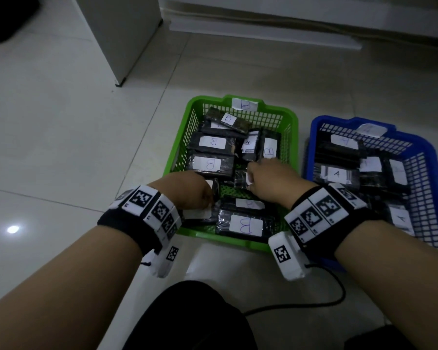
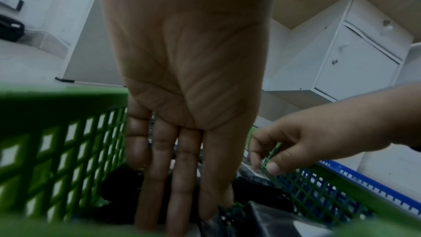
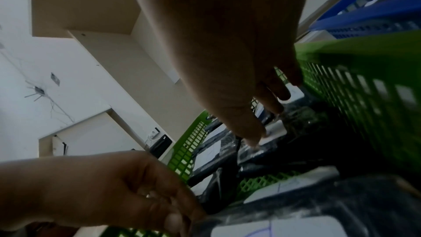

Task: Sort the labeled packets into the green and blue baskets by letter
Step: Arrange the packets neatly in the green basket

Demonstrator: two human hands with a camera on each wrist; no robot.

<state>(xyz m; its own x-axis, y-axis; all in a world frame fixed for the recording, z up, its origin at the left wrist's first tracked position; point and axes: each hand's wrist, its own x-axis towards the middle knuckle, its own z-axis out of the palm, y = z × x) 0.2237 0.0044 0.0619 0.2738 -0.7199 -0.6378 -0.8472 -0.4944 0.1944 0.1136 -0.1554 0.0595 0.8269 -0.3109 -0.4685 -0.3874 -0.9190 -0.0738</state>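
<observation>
Green plastic mesh walls hem in both hands: the green basket point(image 1: 180, 147) on the tiled floor point(image 1: 61, 147) holds a crowd of dark packets with white B labels, and the blue basket point(image 1: 425, 157) just beside it on the right holds the A packets. The left hand point(image 1: 187, 192) reaches into the near left corner with fingers point(image 2: 159, 177) straight, pressing on a packet point(image 1: 200, 213) there, gripping nothing. The right hand point(image 1: 271, 180) hovers over the middle of the basket with fingers loosely bent above a small packet point(image 1: 240, 178); no firm hold shows. The packets overlap and look slick in their wrapping, so lifting one could likely drag or flip a neighbour and hide its letter. Some labels in the blue basket are faint, which risks a misread. Free room is scarce inside; only a small patch of bare basket bottom shows between the hands, and the two baskets' rims nearly touch, so a wide swing could knock the rim.
</observation>
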